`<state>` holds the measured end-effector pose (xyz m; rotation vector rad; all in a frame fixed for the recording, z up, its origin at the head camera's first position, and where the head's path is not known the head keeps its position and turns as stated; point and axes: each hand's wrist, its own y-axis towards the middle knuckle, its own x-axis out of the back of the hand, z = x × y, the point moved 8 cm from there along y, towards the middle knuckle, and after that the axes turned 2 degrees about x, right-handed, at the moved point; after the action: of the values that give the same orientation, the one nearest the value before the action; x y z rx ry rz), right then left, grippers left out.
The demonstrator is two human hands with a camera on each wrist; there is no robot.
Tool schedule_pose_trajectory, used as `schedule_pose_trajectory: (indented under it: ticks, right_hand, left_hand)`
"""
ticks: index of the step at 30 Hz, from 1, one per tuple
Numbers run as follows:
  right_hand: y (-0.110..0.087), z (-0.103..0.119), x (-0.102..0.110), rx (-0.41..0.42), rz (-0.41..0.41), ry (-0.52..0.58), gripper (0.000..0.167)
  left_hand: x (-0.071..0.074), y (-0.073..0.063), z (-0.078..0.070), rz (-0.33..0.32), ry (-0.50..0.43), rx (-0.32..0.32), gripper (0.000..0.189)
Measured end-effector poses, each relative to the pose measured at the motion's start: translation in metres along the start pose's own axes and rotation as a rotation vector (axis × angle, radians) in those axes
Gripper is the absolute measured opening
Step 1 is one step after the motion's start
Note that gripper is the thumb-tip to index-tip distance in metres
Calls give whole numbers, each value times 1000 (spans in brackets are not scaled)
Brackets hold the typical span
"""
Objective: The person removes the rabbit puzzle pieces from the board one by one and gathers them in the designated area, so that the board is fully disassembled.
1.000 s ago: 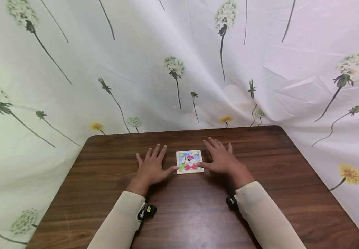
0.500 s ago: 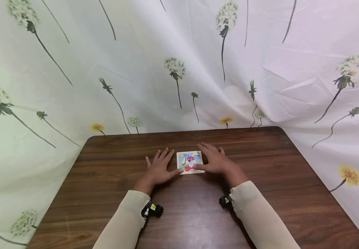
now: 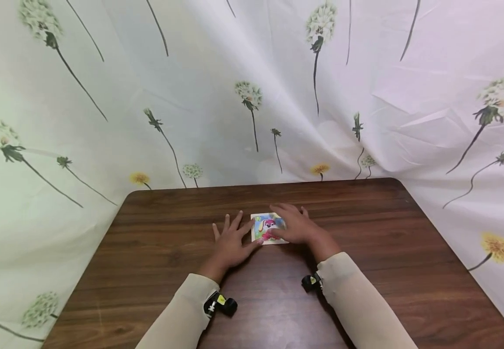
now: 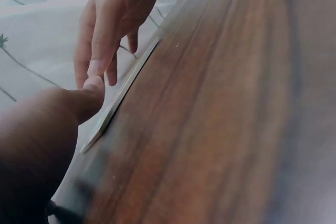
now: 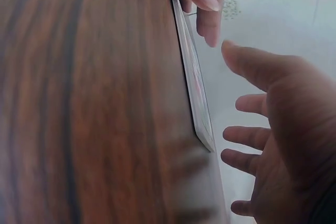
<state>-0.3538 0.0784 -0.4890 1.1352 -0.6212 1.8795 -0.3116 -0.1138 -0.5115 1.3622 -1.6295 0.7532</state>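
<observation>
On the far half of the desk [image 3: 155, 261], your left hand [image 3: 231, 246] spreads its straightened fingers at eight o'clock, gripping nothing; centrally lies the cartoon-animal picture board [image 3: 269, 224], probably light, stiff and slick, best pinched by opposite edges; over its three o'clock side, your right hand [image 3: 299, 227] holds nothing, fingers loosely apart.

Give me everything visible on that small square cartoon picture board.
The small square cartoon picture board with a pale border shows a pink, long-eared animal on blue and green. It looks thin; wood or card, I can't tell. It lies flat, face up, on the dark brown wood-grain table, toward the far edge. The bare left-hand grip and bare right-hand grip overlap its sides in the head view; the wrist views show no clear contact.
</observation>
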Motion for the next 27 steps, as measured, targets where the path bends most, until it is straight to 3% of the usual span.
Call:
schedule_pose_trajectory:
  ticks: [8, 17, 22, 27]
  right_hand:
    - [7, -2, -3, 24, 6, 15, 69]
    - [17, -2, -8, 18, 26, 18, 64]
    - [21, 2, -6, 29, 20, 9, 61]
    - [22, 1, -8, 27, 35, -3, 57]
  left_hand:
    - [1, 0, -4, -8, -24, -31, 61]
    - [-1, -4, -8, 21, 16, -34, 65]
    - [-1, -6, -11, -7, 48, -19, 65]
    - [-4, -16, -21, -1, 44, -25, 65]
